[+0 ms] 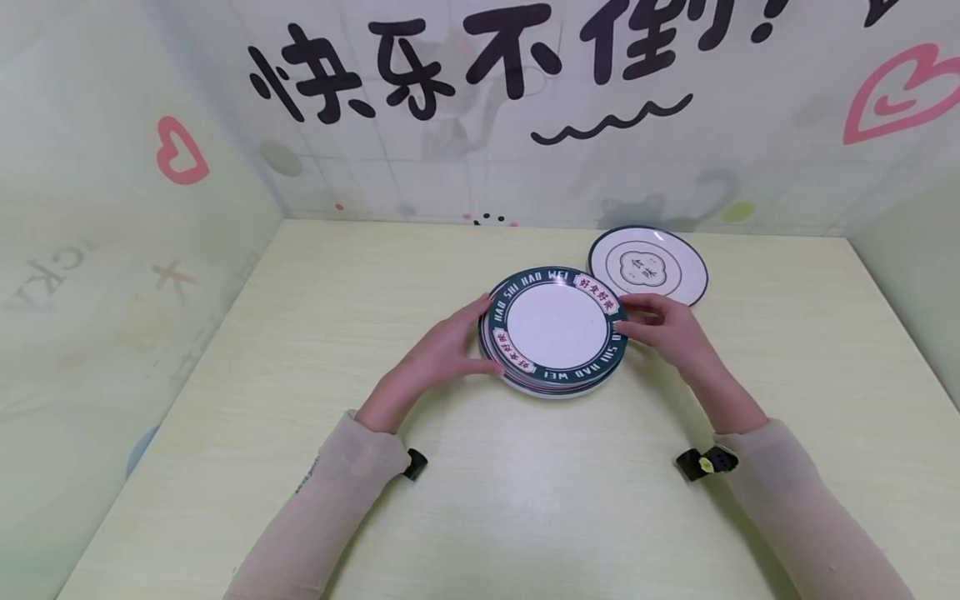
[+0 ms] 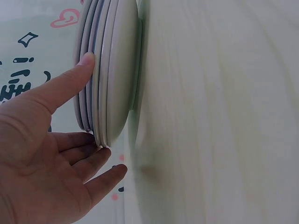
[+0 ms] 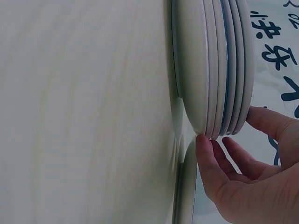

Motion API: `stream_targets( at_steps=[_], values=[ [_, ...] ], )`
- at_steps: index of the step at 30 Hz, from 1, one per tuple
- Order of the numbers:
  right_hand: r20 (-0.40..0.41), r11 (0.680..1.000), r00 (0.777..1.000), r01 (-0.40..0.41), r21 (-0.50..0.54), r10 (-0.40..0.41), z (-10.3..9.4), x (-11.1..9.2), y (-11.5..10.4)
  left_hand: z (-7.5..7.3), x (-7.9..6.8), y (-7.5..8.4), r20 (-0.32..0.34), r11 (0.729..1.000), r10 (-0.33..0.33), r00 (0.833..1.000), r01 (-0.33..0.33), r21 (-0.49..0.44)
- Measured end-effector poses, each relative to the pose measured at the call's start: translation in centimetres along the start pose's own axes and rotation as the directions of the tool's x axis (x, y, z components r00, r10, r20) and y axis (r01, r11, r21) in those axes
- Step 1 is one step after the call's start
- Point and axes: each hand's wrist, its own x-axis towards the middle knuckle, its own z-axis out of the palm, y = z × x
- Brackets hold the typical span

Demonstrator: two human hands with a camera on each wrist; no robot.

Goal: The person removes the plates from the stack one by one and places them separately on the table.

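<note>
A stack of several plates (image 1: 557,327) stands on the table between both hands. Its top plate has a dark green rim with white lettering and red-lettered patches. At the stack's left side, my left hand (image 1: 450,346) holds the rims, thumb on the near side and fingers curving round the far side. In the left wrist view that thumb (image 2: 70,86) lies across the plate edges. My right hand (image 1: 663,329) grips the opposite side, its thumb at the top plate's rim. Right fingers (image 3: 210,163) bend to the lower edges in the right wrist view.
Behind the stack to the right lies a white plate (image 1: 686,267) with a dark rim and a central emblem, partly covered by the stack. The pale wooden table (image 1: 525,500) ends at a printed back wall (image 1: 465,167), with side panels left and right.
</note>
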Motion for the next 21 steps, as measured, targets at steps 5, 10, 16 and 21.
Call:
stream_targets(
  at_steps=[5, 10, 16, 21],
  values=[
    [-0.019, 0.999, 1.000, -0.001, -0.040, 0.000, 0.25, 0.10, -0.18, 0.01, 0.02, -0.05, -0.002, 1.000, 0.005, 1.000, -0.005, -0.003],
    [-0.027, 0.999, 1.000, 0.006, -0.050, -0.008, 0.36, 0.04, -0.45, 0.01, 0.05, -0.10, -0.003, 1.000, 0.011, 1.000, -0.011, 0.002],
    [-0.029, 0.998, 1.000, 0.010, -0.057, -0.012, 0.38, -0.03, -0.57, -0.04, -0.01, -0.04, 0.002, 1.000, 0.008, 1.000, -0.008, 0.000],
    [-0.029, 0.997, 0.999, 0.019, -0.077, -0.021, 0.20, -0.12, -0.41, -0.06, -0.06, 0.05, 0.002, 1.000, 0.012, 1.000, -0.012, 0.002]
  ],
)
